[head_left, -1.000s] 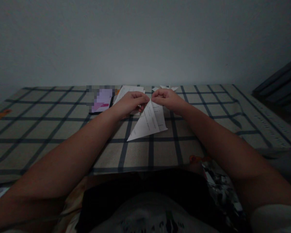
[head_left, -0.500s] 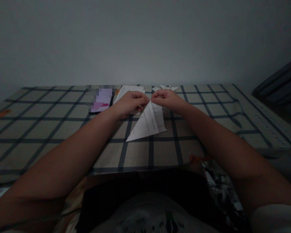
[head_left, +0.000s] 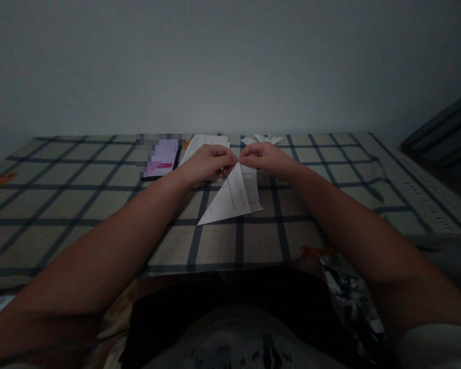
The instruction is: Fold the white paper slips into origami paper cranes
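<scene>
A folded sheet of printed white paper (head_left: 234, 195) is held up by its top corner, with a long point reaching down to the left. My left hand (head_left: 214, 160) pinches that top corner from the left, fingers closed. From the right, my right hand (head_left: 263, 155) grips the same corner between thumb and fingers. The two sets of fingertips almost meet there, and they hide the tip of the paper. Behind my right hand lies a folded white paper shape (head_left: 262, 138) with several pointed ends.
Beyond my left hand lie printed sheets (head_left: 203, 142), with a lit phone (head_left: 163, 159) to their left. A checked cloth (head_left: 80, 200) covers the table, which meets a plain wall (head_left: 230, 66) at the back. Orange ties (head_left: 317, 251) show at the cloth's front edge.
Both hands stay on the paper's top corner. The paper has shifted very slightly, its lower left point a little further left; otherwise little differs.
</scene>
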`<state>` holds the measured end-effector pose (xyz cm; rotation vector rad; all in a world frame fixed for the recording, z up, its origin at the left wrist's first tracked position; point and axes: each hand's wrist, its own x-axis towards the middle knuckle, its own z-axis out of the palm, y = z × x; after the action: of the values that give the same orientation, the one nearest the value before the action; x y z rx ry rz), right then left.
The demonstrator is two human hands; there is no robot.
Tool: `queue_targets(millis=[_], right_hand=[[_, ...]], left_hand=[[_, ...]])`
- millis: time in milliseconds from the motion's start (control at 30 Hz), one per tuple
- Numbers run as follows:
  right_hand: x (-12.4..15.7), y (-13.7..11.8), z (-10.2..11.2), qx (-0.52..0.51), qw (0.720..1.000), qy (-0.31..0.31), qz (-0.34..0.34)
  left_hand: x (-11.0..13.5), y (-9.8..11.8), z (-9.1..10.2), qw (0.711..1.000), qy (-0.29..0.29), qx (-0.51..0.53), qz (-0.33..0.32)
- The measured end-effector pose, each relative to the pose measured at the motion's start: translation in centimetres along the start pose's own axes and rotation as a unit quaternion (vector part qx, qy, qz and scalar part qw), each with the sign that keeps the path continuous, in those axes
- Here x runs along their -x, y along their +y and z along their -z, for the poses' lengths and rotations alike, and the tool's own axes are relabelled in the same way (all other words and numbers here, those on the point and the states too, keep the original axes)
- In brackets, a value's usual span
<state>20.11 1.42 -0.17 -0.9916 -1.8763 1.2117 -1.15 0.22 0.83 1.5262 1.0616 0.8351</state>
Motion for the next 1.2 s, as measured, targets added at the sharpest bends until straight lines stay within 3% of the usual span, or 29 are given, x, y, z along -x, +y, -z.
queue_targets(millis=[167, 300, 400, 567, 967, 1200], right_hand=[[-0.1, 0.4, 0.3, 0.021, 0.999, -0.024, 0.022], [0.0, -0.1, 0.0, 0.034, 0.999, -0.001, 0.03], [0.1, -0.7, -0.3, 0.003, 1.0, 0.022, 0.013], [0.3, -0.8, -0.3, -0.055, 0.998, 0.009, -0.021], [0.3, -0.6, -0.1, -0.04, 0.999, 0.001, -0.011], [0.1, -0.6, -0.1, 0.041, 0.998, 0.028, 0.031]], left_hand=[[0.1, -0.1, -0.3, 0.999, 0.004, 0.018, 0.029], [0.0, -0.1, -0.4, 0.999, 0.005, 0.036, 0.029], [-0.2, -0.2, -0.3, 0.999, 0.01, 0.042, 0.017], [-0.3, -0.3, -0.1, 0.999, 0.023, 0.046, -0.002], [-0.3, -0.4, 0.1, 0.999, 0.022, 0.032, 0.001], [0.1, 0.2, -0.4, 0.999, 0.035, 0.023, 0.03]])
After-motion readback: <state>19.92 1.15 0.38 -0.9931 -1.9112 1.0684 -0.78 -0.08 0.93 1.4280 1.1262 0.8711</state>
